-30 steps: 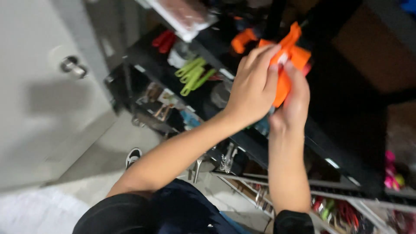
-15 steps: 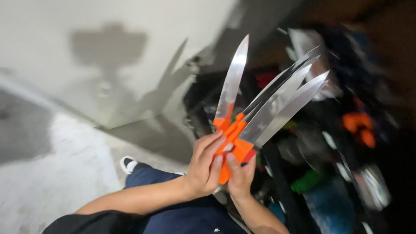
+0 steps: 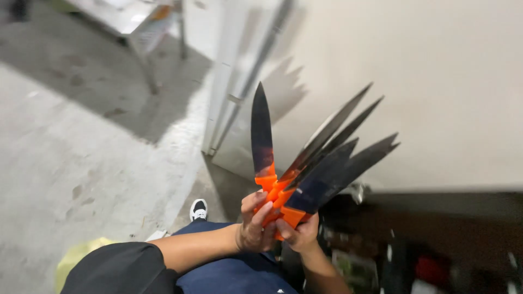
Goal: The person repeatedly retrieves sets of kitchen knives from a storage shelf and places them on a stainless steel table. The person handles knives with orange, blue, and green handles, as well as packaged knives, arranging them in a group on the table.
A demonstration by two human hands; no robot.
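Both my left hand [image 3: 253, 226] and my right hand [image 3: 302, 234] are closed tight around the orange handles [image 3: 275, 198] of a bunch of knives [image 3: 313, 158], held before my chest, blades fanning from twelve to two o'clock. Behind the blades stands a pale wall [image 3: 436, 81]. At eleven o'clock a metal table [image 3: 136, 27] stands on the concrete floor [image 3: 65, 152]. My shoe [image 3: 199, 209] shows at nine o'clock from my hands.

A short black sleeve [image 3: 117, 267], dark blue trousers [image 3: 234, 275], and a black-and-white shoe [image 3: 199, 209].
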